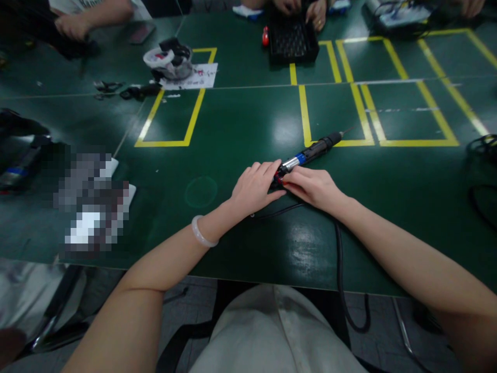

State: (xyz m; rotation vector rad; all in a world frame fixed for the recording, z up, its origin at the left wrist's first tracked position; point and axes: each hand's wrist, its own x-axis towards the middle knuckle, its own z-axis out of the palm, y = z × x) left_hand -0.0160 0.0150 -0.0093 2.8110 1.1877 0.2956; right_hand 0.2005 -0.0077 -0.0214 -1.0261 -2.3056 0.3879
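Note:
An electric screwdriver (315, 149) with a black front grip and a blue-and-silver body lies slanted on the green table, its thin bit pointing to the far right. My left hand (254, 187) is laid over the tool's rear end, fingers together and curved around it. At that same end my right hand (315, 187) is closed in a pinch. Some red and dark bits (278, 177) show between the two hands, but what the right fingertips hold is hidden. From under the hands a black cable (339, 254) runs over the table's front edge.
Yellow tape rectangles (188, 119) mark the table. Across it, a co-worker's hands (316, 14) are at a black tray (294, 44) beside a small red object (265, 36). Back left sits a roll-like bundle (171, 59) on paper. Another similar tool (19, 168) lies far left; cables (485, 150) lie right.

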